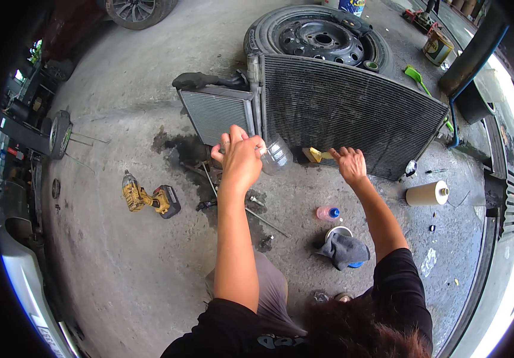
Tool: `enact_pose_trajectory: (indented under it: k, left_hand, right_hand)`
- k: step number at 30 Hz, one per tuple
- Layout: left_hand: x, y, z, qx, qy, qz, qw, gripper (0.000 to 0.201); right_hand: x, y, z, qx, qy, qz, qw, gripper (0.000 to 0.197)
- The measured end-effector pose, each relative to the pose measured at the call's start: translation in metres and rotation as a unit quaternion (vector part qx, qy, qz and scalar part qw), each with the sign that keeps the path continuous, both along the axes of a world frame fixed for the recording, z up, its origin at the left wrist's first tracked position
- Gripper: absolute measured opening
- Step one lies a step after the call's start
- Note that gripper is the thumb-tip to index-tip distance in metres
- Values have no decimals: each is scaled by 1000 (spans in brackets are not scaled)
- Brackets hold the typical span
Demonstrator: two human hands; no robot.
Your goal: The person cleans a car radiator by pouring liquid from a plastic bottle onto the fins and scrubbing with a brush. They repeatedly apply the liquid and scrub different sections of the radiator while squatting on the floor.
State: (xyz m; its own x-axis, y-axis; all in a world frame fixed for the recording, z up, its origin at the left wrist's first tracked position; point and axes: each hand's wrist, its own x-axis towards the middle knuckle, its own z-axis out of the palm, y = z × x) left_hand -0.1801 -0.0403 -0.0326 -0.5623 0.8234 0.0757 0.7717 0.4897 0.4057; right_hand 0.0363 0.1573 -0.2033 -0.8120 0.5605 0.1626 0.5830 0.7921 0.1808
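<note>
My left hand [242, 158] is closed around the neck of a clear plastic bottle [278, 156], which is tilted sideways with its wide end toward the right. My right hand [350, 164] grips the handle of a yellow brush [315, 154]. The brush head is at the lower edge of a large dark finned radiator [352, 107]; whether its bristles touch the fins is hard to see. Left of it, a smaller grey radiator [218, 116] stands upright, partly covered by my left hand. Both rest on the concrete floor, which has dark wet patches below them.
Behind the radiators lies a wheel [322, 39]. A yellow cordless impact wrench [143, 197] is on the floor at left, with metal rods [267, 222] near my left forearm. On the right are a pink bottle [327, 213], a grey cloth [345, 250] over a bowl and a cream cylinder [427, 194].
</note>
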Motion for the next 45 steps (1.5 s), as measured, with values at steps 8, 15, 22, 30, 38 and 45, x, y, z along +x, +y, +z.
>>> enact_pose_trajectory:
  k: [8,15,22,30,38,45]
  left_hand:
    - [-23,-20,-10,-14,31,36,999,12]
    - [-17,-7,-8,32,18,27,999,11]
    - [-20,-9,-9,28,7,32,999,10]
    - [-41,-26,-13,-14,39,82,996,6]
    - [-42,-17,-14,-13,-3,81,997,13]
    - [-43,-22,-15,-27,1,78,997,12]
  right_hand:
    - [-39,7,75,36,197,-50,978,31]
    - [-22,-9,9,22,39,-8,999,44]
    - [-69,-10,63,-4,162,-72,984,45]
    - [-69,-17,30,-19,112,1,994,49]
    - [-73,-30,-17,-41,3,55,998,50]
    - [-82,-26,22,-39,93,-28,994,52]
